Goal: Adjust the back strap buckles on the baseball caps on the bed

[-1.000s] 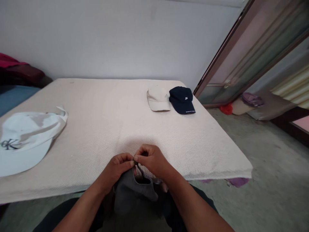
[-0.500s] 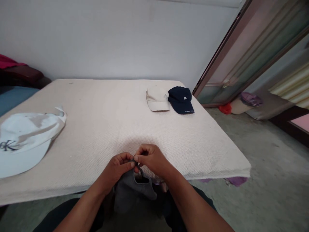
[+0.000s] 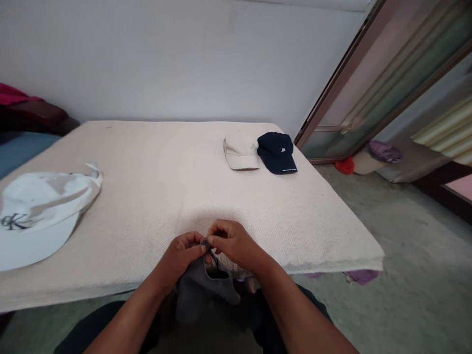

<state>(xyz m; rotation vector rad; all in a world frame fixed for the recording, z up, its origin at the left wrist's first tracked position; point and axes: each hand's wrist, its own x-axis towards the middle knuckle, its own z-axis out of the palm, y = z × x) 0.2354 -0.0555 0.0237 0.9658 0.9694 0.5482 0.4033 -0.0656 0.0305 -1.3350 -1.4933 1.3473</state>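
Note:
A dark grey cap (image 3: 201, 292) hangs in front of me at the near edge of the bed, its back opening facing up. My left hand (image 3: 180, 258) and my right hand (image 3: 232, 243) meet above it, fingertips pinched together on the cap's thin back strap (image 3: 210, 251). Both hands are closed on that strap. The lower part of the cap rests against my lap, between my forearms.
A cream-covered mattress (image 3: 165, 187) fills the middle. A white cap (image 3: 37, 214) with dark lettering lies at its left edge; a beige cap (image 3: 239, 152) and a navy cap (image 3: 277, 152) sit side by side at the far right. A glass door frame (image 3: 368, 88) leans right; concrete floor (image 3: 413, 255) beyond.
Almost nothing differs. My fingertips have shifted slightly on the strap, and the view has drifted a little; the caps on the bed stay put.

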